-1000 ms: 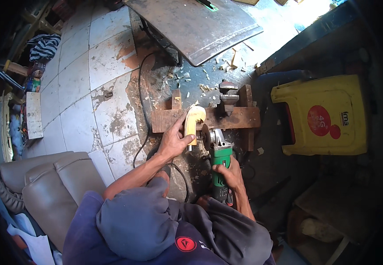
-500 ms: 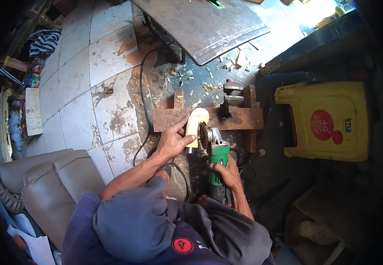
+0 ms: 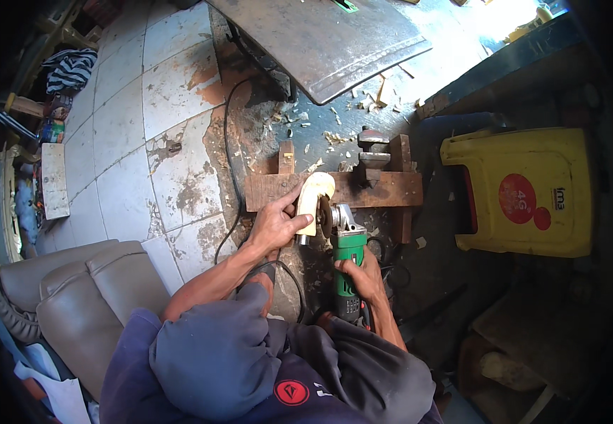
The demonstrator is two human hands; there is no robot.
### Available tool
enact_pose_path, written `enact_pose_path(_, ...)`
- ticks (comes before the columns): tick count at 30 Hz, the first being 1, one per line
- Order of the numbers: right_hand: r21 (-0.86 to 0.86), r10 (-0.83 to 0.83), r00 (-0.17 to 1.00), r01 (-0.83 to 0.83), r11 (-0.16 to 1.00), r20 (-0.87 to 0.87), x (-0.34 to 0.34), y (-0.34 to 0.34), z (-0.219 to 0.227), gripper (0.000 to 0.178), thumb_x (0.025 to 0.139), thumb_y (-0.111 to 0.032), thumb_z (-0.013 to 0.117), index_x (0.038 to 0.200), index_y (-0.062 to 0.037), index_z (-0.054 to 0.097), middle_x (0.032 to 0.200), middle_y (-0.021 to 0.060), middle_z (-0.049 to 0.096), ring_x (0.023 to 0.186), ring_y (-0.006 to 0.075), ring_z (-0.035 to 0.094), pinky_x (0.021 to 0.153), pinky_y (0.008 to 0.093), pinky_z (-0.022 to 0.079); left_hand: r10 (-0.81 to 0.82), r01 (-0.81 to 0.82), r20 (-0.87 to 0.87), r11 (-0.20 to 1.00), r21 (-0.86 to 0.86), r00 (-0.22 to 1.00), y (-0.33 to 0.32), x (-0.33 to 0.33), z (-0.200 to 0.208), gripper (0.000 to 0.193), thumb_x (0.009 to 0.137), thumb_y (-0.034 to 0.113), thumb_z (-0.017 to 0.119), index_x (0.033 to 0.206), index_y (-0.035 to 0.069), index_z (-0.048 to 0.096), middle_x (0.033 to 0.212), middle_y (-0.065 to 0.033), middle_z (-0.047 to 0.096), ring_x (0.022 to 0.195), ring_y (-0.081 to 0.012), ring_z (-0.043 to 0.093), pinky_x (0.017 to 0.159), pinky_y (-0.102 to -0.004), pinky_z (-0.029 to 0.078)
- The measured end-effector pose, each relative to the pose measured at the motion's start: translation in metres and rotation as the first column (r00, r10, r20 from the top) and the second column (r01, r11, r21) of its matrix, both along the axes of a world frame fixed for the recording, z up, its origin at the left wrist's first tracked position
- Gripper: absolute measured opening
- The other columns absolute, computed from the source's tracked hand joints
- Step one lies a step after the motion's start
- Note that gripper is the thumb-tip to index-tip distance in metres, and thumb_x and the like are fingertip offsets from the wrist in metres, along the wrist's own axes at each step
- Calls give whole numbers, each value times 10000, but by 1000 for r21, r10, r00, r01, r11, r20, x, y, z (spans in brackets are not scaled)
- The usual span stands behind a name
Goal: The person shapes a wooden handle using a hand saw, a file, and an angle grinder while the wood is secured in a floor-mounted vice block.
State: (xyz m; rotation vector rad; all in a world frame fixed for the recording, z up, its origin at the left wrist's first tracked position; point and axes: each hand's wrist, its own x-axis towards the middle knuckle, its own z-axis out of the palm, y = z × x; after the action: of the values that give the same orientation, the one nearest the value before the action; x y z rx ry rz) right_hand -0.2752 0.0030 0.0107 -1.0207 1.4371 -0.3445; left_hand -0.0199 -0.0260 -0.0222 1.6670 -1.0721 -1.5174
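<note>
My left hand (image 3: 276, 225) is closed around a pale, curved wooden handle (image 3: 308, 215), its thumb across the front. The handle's rounded bend is at the far end, and a short metal collar (image 3: 303, 240) shows at its near end. My right hand (image 3: 364, 275) wraps the body of a green angle grinder (image 3: 349, 249). The grinder's dark disc (image 3: 325, 215) stands on edge right against the handle's right side; I cannot tell whether the two touch. Just beyond both lies a low wooden beam (image 3: 271, 191).
A small metal vise (image 3: 372, 159) is mounted on the beam. Wood chips (image 3: 335, 138) litter the floor around it. A dark cable (image 3: 227, 148) runs along the left. A yellow plastic stool (image 3: 561, 191) lies at right, a brown cushioned seat (image 3: 87, 304) at left, and a metal-topped table (image 3: 320, 42) ahead.
Both hands keep their grips in almost the same place. The grinder has shifted very slightly to the left; the handle has barely moved.
</note>
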Motion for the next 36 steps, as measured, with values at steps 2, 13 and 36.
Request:
enact_pose_path(2, -7, 6, 1000, -6, 1000, 5, -1, 2, -7, 559, 742, -287, 765, 1184, 26, 627, 982, 113, 691, 891, 206, 646, 829, 355, 518, 12, -12, -31, 1000, 2, 999, 0, 0, 0, 781, 828, 196, 795, 1545, 177, 485, 757, -17, 631, 691, -104, 566, 676, -281, 500)
enact_pose_path(13, 45, -62, 996, 59, 997, 70, 1, 0, -8, 566, 742, -285, 762, 1189, 33, 622, 993, 116, 693, 900, 212, 649, 843, 351, 516, -2, 2, -13, 1000, 25, 1000, 0, 1, -2, 781, 823, 195, 789, 1544, 193, 487, 757, -10, 622, 677, -102, 557, 669, -280, 493)
enact_pose_path(36, 24, -39, 999, 38, 999, 26, 7, -5, 3, 573, 736, -287, 761, 1191, 34, 623, 986, 118, 694, 893, 215, 646, 835, 349, 511, -19, 20, -19, 1000, 21, 1000, -4, 4, 5, 770, 831, 205, 776, 1544, 168, 487, 720, -6, 591, 647, -107, 542, 628, -292, 477)
